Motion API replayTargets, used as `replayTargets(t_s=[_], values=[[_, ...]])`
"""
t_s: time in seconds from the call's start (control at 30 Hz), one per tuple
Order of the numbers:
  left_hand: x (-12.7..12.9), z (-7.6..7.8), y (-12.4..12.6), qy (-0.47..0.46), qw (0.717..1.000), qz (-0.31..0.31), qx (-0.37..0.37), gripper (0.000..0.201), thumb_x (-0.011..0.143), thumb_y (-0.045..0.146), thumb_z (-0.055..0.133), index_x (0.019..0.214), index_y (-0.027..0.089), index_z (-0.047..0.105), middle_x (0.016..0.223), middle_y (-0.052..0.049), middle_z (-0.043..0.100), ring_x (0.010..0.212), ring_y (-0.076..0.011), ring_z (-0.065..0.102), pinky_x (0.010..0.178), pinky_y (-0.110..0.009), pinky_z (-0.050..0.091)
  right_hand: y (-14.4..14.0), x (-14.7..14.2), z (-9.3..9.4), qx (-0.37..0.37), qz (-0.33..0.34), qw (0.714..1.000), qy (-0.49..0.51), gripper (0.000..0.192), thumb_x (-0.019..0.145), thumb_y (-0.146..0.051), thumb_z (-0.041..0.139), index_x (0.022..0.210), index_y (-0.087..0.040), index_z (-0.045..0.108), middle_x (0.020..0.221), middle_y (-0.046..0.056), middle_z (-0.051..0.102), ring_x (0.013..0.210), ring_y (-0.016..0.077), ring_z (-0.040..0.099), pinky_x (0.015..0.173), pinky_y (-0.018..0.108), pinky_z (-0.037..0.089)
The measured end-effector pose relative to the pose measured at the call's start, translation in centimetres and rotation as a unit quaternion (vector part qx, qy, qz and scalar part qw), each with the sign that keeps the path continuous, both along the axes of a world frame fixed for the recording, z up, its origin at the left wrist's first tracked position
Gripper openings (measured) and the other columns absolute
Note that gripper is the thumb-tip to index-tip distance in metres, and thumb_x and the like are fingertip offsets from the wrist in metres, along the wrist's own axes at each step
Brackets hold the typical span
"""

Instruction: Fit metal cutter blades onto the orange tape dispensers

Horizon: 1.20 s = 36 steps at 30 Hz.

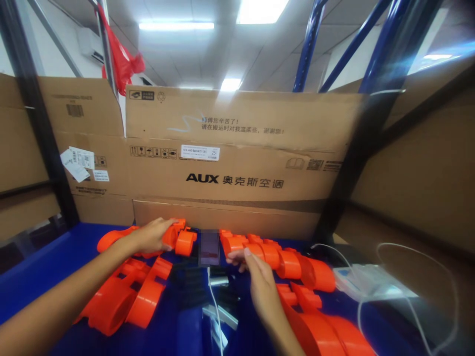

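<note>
My left hand reaches to the far left part of the blue surface. Its fingers and thumb close around an orange plastic part with a curved band and a small blocky end. Another orange part stands just right of it. My right hand is in front of a row of orange parts, fingers loosely bent and thumb apart, with nothing visible in its grasp. Whether its fingertips touch the row I cannot tell. Larger orange parts lie near my left forearm and beside my right forearm.
A phone with a white cable lies between the hands. Black pieces and metal strips are in front of it. Cardboard walls the back. A clear plastic bag sits at right, near blue rack posts.
</note>
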<state>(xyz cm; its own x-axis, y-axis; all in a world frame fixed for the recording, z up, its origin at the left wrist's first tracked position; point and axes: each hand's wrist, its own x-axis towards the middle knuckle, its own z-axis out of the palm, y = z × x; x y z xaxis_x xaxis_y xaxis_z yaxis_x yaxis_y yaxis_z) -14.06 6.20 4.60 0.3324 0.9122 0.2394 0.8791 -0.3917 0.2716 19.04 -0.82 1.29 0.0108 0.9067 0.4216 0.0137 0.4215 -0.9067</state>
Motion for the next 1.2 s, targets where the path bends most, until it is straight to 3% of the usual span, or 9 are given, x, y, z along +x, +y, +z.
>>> replayTargets(t_s=[0.27,0.43,0.63,0.83,0.97,1.03,1.07,1.13,1.2], values=[[-0.9,6.2,-1.1,-0.014,0.998,-0.040,0.052,0.086,0.074,0.040,0.075,0.150,0.029,0.039,0.147,-0.012,0.055,0.133,-0.0372,0.050,0.108,-0.051,0.039,0.1,-0.1,-0.3,-0.022,0.037,0.998,0.051,0.054,0.094,-0.064,0.049,0.082,-0.019,0.076,0.081,0.009,0.076,0.079,0.0242,0.064,0.069,0.033,0.044],[2.4,8.0,-5.1,-0.042,0.992,-0.074,0.097,0.076,0.076,0.043,0.075,0.144,0.025,0.044,0.142,-0.015,0.055,0.132,-0.0364,0.050,0.109,-0.054,0.039,0.0,-0.2,0.1,-0.033,0.042,0.996,0.065,0.048,0.093,-0.061,0.053,0.090,-0.018,0.074,0.082,0.009,0.075,0.078,0.0229,0.064,0.066,0.032,0.044],[9.4,6.5,-12.1,-0.080,0.971,-0.219,0.055,0.063,0.078,0.024,0.070,0.137,0.027,0.050,0.133,-0.012,0.060,0.125,-0.0351,0.054,0.106,-0.053,0.045,-1.0,-1.2,0.8,-0.094,0.070,0.986,0.116,0.055,0.088,-0.058,0.064,0.129,-0.022,0.054,0.083,0.004,0.073,0.059,0.0162,0.060,0.051,0.025,0.042],[11.8,3.7,-14.6,-0.082,0.945,-0.313,0.037,0.066,0.082,0.018,0.066,0.145,0.028,0.049,0.144,-0.011,0.058,0.136,-0.0357,0.045,0.114,-0.052,0.038,-0.6,-1.0,0.5,-0.148,0.050,0.979,0.132,0.043,0.082,-0.064,0.065,0.086,-0.022,0.054,0.052,-0.006,0.057,0.034,0.0073,0.036,0.034,0.017,0.020],[12.3,1.4,-14.2,-0.246,0.926,-0.285,-0.035,0.088,0.078,0.040,0.078,0.154,0.034,0.035,0.162,-0.010,0.035,0.145,-0.0393,0.031,0.118,-0.057,0.028,-0.3,-0.4,0.6,-0.143,0.001,0.982,0.121,0.044,0.079,-0.065,0.066,0.078,-0.022,0.055,0.045,-0.006,0.053,0.030,0.0082,0.035,0.031,0.019,0.020],[13.5,0.1,-13.2,-0.408,0.888,-0.187,-0.096,0.084,0.085,0.047,0.070,0.156,0.031,0.029,0.158,-0.014,0.038,0.143,-0.0367,0.036,0.116,-0.053,0.032,-0.3,-0.4,0.6,-0.146,0.005,0.982,0.121,0.042,0.080,-0.063,0.065,0.076,-0.023,0.054,0.043,-0.006,0.054,0.031,0.0094,0.037,0.032,0.020,0.022],[14.4,-0.5,-12.5,-0.490,0.851,-0.130,-0.137,0.070,0.092,0.051,0.059,0.154,0.031,0.034,0.150,-0.015,0.048,0.135,-0.0333,0.047,0.110,-0.049,0.039,-0.3,-0.4,0.6,-0.148,0.009,0.981,0.121,0.041,0.082,-0.063,0.064,0.076,-0.023,0.054,0.043,-0.006,0.054,0.031,0.0096,0.038,0.033,0.019,0.022],[16.2,-1.6,-10.9,-0.614,0.755,-0.059,-0.225,0.060,0.092,0.057,0.055,0.144,0.028,0.048,0.121,-0.012,0.069,0.105,-0.0271,0.067,0.089,-0.039,0.052,-0.4,-0.7,0.4,-0.152,0.013,0.982,0.112,0.040,0.084,-0.063,0.062,0.078,-0.023,0.054,0.042,-0.006,0.055,0.031,0.0093,0.037,0.033,0.019,0.021],[17.6,-2.7,-9.4,-0.665,0.690,-0.046,-0.281,0.052,0.083,0.056,0.068,0.122,0.022,0.063,0.081,-0.006,0.073,0.066,-0.0201,0.067,0.062,-0.029,0.051,-0.3,-1.0,0.1,-0.150,0.010,0.985,0.081,0.042,0.086,-0.064,0.060,0.081,-0.023,0.056,0.044,-0.006,0.055,0.032,0.0090,0.036,0.034,0.019,0.021]])
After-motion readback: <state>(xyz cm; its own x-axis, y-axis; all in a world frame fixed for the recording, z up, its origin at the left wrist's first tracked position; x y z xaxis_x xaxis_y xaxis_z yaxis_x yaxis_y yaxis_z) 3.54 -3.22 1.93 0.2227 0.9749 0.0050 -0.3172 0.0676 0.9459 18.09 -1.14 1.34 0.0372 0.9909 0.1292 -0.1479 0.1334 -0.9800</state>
